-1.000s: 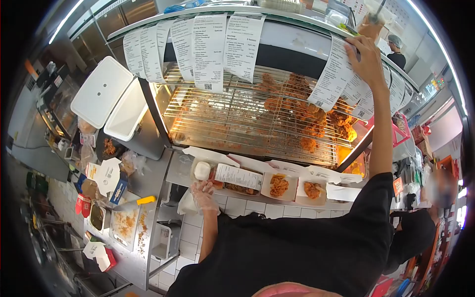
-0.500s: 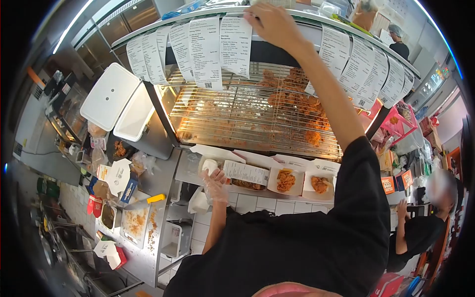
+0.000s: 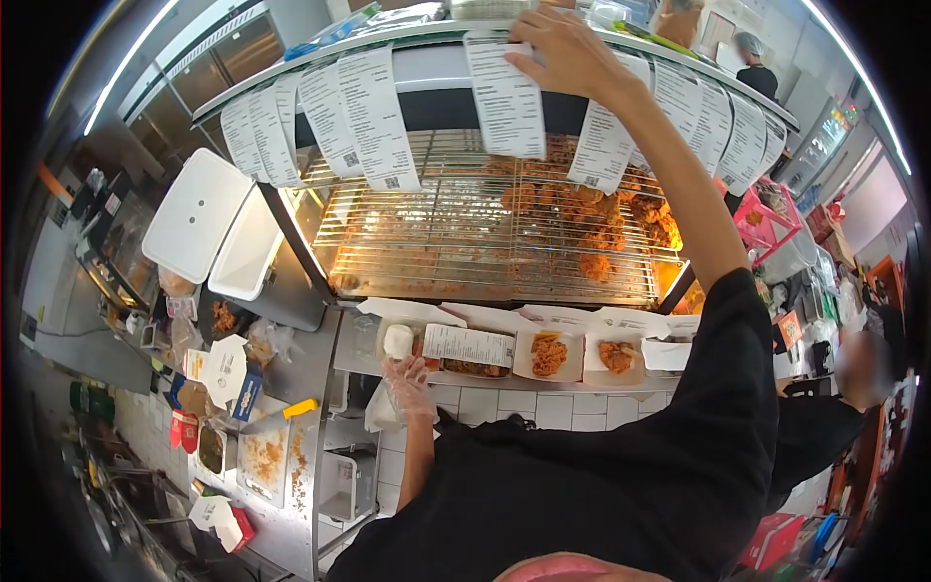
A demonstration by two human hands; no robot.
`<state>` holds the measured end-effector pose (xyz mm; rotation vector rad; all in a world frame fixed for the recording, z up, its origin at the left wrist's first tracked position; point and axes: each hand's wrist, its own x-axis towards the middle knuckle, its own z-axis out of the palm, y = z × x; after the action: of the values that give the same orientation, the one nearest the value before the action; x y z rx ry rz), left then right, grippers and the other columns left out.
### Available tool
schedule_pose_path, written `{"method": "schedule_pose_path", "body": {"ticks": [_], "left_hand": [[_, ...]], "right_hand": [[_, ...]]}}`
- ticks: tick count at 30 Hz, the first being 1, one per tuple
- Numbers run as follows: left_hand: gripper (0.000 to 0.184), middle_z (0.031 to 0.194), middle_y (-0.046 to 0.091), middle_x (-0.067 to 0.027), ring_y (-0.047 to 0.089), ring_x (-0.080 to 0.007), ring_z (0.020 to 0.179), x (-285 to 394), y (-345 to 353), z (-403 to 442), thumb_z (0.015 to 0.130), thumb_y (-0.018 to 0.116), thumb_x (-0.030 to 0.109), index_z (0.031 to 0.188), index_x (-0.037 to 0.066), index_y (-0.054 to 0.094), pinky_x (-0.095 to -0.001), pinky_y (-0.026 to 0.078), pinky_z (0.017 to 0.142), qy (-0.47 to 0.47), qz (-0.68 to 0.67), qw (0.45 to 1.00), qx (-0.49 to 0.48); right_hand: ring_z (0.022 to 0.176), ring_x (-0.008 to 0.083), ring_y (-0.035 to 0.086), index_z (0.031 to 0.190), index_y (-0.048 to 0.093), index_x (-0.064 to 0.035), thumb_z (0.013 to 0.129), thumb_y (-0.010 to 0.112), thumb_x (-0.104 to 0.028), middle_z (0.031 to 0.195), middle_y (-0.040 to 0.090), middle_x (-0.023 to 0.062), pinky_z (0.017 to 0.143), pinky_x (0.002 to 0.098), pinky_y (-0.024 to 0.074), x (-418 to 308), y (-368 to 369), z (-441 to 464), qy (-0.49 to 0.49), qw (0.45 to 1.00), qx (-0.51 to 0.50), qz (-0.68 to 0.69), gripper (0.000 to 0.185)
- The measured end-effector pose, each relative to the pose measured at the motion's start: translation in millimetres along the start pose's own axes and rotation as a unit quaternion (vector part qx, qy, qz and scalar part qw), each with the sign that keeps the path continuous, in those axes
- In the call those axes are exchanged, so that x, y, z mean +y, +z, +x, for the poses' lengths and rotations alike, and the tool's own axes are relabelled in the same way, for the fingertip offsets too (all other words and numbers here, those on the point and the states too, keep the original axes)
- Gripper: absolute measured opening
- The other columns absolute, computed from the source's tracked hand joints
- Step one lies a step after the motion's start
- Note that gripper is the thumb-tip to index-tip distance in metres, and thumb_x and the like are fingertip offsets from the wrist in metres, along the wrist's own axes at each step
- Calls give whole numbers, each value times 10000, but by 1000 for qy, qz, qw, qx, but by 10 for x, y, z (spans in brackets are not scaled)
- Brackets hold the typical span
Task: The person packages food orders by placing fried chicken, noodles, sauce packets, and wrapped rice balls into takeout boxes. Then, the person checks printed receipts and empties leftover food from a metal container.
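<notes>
Up at the rail of the warming cabinet, my bare right hand (image 3: pixel 567 53) pinches the upper part of a printed receipt (image 3: pixel 506 97), which hangs in front of the cabinet. My left hand (image 3: pixel 409 383), in a clear plastic glove, is low at the front of the counter shelf with its fingers apart. Just above its fingertips sits a white wrapped bundle (image 3: pixel 398 341) in an open carton. Beside that, another receipt (image 3: pixel 469 344) lies across a box of food. Further right are two open boxes with fried chicken (image 3: pixel 549 355) and a fried piece (image 3: pixel 616 355).
More receipts (image 3: pixel 369 121) hang along the rail. Fried chicken (image 3: pixel 601 233) rests on the cabinet's wire rack (image 3: pixel 436 233). At left stand a white lidded bin (image 3: pixel 254 247) and a steel table (image 3: pixel 291 364) with a crumb-covered tray (image 3: pixel 264 456). A co-worker (image 3: pixel 824 436) stands at right.
My right hand has shifted right along the rail, and the receipt has moved with it, away from its neighbours. My left hand has drawn back from the white bundle towards me.
</notes>
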<state>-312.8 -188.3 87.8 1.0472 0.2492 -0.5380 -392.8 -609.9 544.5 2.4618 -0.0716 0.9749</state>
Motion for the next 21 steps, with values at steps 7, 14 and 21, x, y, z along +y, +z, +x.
{"method": "schedule_pose_path", "body": {"ticks": [7, 14, 21], "left_hand": [[588, 1164, 602, -85, 633, -192, 913, -17, 148, -91, 947, 495, 573, 1363, 166, 416, -324, 456, 754, 13, -7, 1000, -7], [618, 1183, 608, -66, 615, -178, 879, -104, -149, -158, 970, 436, 580, 1409, 150, 380, -328, 447, 754, 12, -4, 999, 31], [630, 1182, 615, -82, 618, -191, 861, -25, -215, -95, 990, 395, 571, 1439, 131, 352, -321, 458, 733, 17, -19, 998, 60]], "right_hand": [[1091, 310, 586, 1170, 576, -67, 952, 563, -413, 1134, 613, 128, 977, 493, 431, -245, 102, -9, 45, 996, 66, 27, 410], [1071, 265, 587, 1128, 607, -60, 943, 530, -535, 1124, 632, 106, 935, 460, 419, -189, -53, -110, 116, 992, 5, -45, 516], [1011, 250, 598, 1031, 642, -51, 940, 519, -551, 1012, 653, 94, 860, 452, 432, -267, -4, -191, 98, 988, 80, -84, 522]]}}
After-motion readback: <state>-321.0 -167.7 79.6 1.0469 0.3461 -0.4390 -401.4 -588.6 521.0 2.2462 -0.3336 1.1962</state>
